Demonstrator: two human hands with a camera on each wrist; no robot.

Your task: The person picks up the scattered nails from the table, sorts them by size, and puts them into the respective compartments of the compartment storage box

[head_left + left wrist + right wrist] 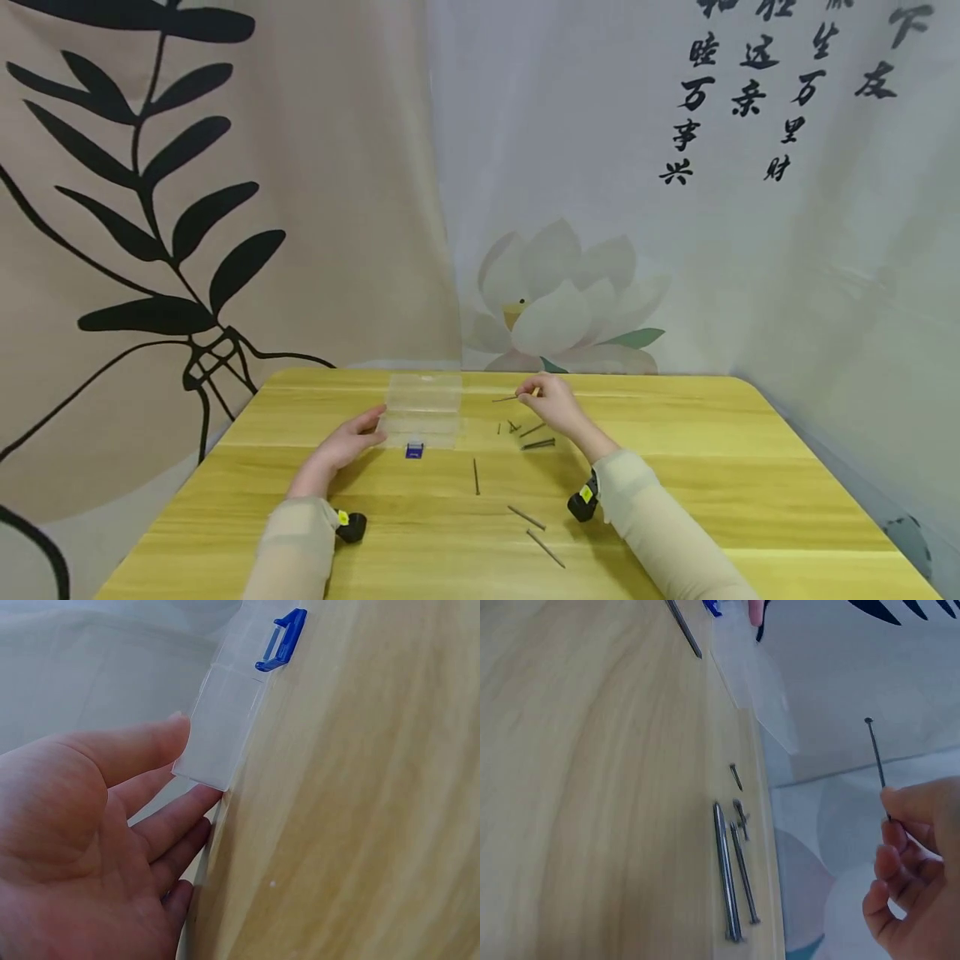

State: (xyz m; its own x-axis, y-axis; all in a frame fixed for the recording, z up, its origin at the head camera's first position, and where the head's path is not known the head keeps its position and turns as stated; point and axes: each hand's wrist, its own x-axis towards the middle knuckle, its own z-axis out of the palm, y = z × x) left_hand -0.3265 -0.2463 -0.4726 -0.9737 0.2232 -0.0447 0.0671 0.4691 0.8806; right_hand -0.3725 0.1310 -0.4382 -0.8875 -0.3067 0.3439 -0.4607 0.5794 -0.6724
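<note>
A clear plastic box (420, 432) with a blue latch (414, 451) lies on the table, its transparent lid (424, 392) folded back. My left hand (349, 442) rests against the box's left end. In the left wrist view its thumb and fairly straight fingers touch the box's end (214, 742). The right hand (553, 403) pinches a thin nail (876, 746) between thumb and fingertips, raised above the table with its head pointing away from the hand. Just below that hand lies a group of nails in several sizes, including thick long ones (724, 870) and a small one (736, 777).
Three separate nails lie nearer the front: one upright in the head view (476, 477) and two slanted, an upper one (527, 517) and a lower one (546, 549). The wooden table (420, 533) ends at a printed curtain (375, 250) behind.
</note>
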